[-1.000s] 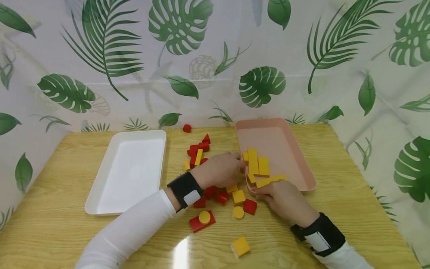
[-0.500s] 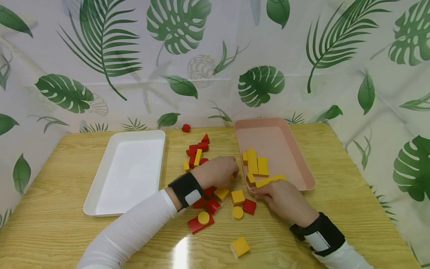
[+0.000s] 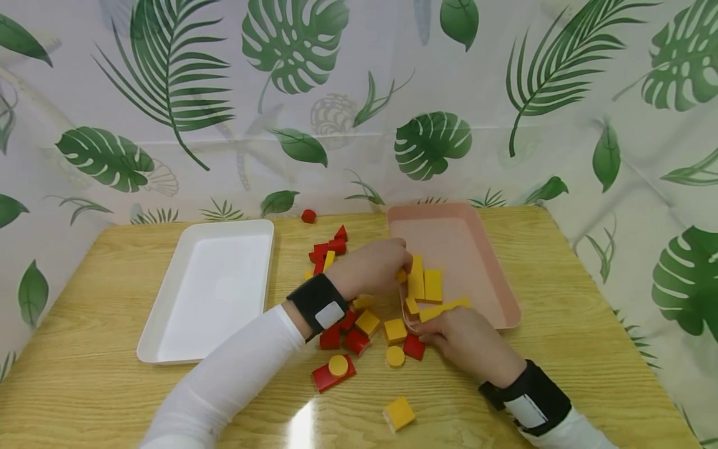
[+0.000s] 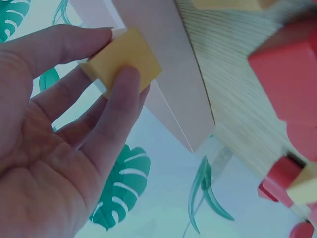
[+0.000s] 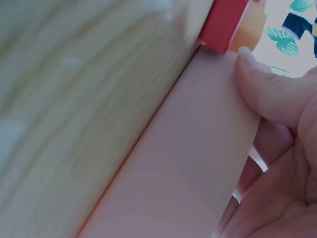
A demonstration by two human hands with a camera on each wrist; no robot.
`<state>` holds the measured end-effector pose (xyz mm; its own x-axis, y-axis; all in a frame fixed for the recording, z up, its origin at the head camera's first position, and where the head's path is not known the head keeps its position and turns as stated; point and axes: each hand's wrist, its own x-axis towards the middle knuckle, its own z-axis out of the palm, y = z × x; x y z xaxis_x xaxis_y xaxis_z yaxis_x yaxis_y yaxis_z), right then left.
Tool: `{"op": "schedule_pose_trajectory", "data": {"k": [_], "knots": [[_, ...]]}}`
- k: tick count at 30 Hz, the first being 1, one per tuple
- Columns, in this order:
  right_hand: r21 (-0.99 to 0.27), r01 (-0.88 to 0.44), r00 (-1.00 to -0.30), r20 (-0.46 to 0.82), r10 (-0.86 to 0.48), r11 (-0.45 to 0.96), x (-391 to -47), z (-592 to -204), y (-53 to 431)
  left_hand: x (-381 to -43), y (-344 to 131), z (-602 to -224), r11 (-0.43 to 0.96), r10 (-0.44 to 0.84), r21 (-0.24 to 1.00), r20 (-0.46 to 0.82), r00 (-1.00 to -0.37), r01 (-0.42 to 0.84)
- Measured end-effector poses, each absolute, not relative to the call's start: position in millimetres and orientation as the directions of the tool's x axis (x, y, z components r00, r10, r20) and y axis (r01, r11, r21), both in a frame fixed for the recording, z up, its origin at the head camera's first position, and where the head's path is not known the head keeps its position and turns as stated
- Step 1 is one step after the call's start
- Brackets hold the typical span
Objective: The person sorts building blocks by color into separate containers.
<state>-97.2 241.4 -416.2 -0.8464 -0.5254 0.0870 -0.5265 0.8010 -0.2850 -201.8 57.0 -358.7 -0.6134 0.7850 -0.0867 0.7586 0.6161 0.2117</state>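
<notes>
The step in hand looks like placing a yellow piece in the pink tray [image 3: 457,234]. The left hand [image 3: 373,268] pinches a small yellow block [image 4: 124,57] between thumb and fingertips, right at the tray's left wall; from these angles I can't quite tell whether the block is inside that wall or just above it. To its right, the right hand [image 3: 473,343] grips the tray's near-left corner, thumb against the outer face and other fingers on the far side of the wall, presumably to steady it. The next move seems to call for lowering the block past the wall and loosening the left fingers without nudging the pieces inside.

At the left of the desk [image 3: 561,280] lies the white tray [image 3: 219,274], its flat floor showing from wall to wall. Between the trays is a loose scatter of red blocks [image 3: 356,342] and yellow blocks [image 3: 368,323], partly hidden by the left arm; near it, a yellow disc [image 3: 338,365] sits on a flat red block [image 3: 321,378]. The pink tray, on the right, holds only yellow pieces, gathered toward its near-left part: two upright-lying oblongs [image 3: 432,287] side by side, a smaller piece [image 3: 412,305] and a long bar [image 3: 432,313] by the right hand.
</notes>
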Motion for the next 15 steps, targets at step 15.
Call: {"op": "schedule_pose_trajectory", "data": {"k": [15], "knots": [[-0.288,-0.557,-0.823,0.071,-0.563,0.779,-84,-411,228,-221,111,-369,0.565,0.825,0.066,-0.033,-0.564,0.823]]}}
